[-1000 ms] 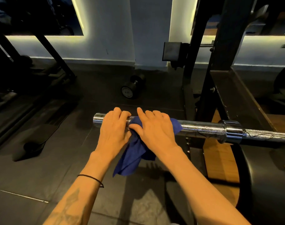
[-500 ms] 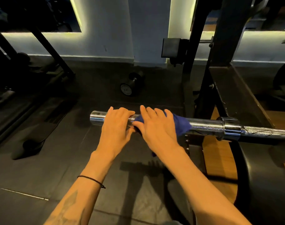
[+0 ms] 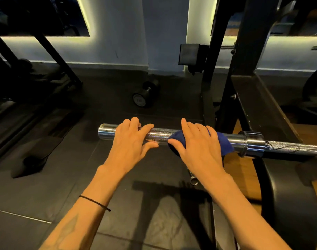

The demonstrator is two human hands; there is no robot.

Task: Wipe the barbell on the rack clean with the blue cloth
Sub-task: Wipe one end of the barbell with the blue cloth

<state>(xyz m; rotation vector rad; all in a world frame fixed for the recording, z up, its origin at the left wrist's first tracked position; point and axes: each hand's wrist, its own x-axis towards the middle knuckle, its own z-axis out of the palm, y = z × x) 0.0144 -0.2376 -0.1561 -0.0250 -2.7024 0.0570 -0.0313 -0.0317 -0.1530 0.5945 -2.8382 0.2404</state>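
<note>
Where the bar lay: barbell [image 3: 161, 135] sat level across the black rack [image 3: 244, 73], its chrome sleeve end pointing left
Cloth: blue cloth [image 3: 223, 141] was bunched over the sleeve, just left of the collar [image 3: 252, 144]
Right hand: right hand [image 3: 197, 145] pressed down on the cloth, fingers curled over it, thumb under the near side
Left hand: left hand [image 3: 130, 141] rested on the bare sleeve near its end, fingers draped over, thumb loose
Floor: dumbbell [image 3: 145, 94] lay beyond the bar on dark matting

Glossy chrome metal barbell [image 3: 159, 135], soft blue cloth [image 3: 224, 143], matt rubbery floor [image 3: 45, 192].
</note>
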